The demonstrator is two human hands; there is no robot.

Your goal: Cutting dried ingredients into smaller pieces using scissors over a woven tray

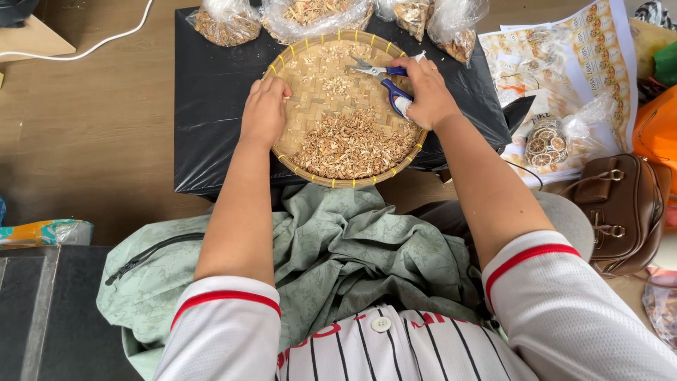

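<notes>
While right hand (427,95) fingers grip scissors (384,76), woven tray (296,60) of chopped, perhaps dried bits (352,144).

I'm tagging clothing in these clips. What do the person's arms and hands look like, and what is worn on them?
Both arms are bare from above the elbow down. Short white sleeves with a red band at the hem. Left hand and right hand are bare: no gloves, rings or watch visible.
</notes>
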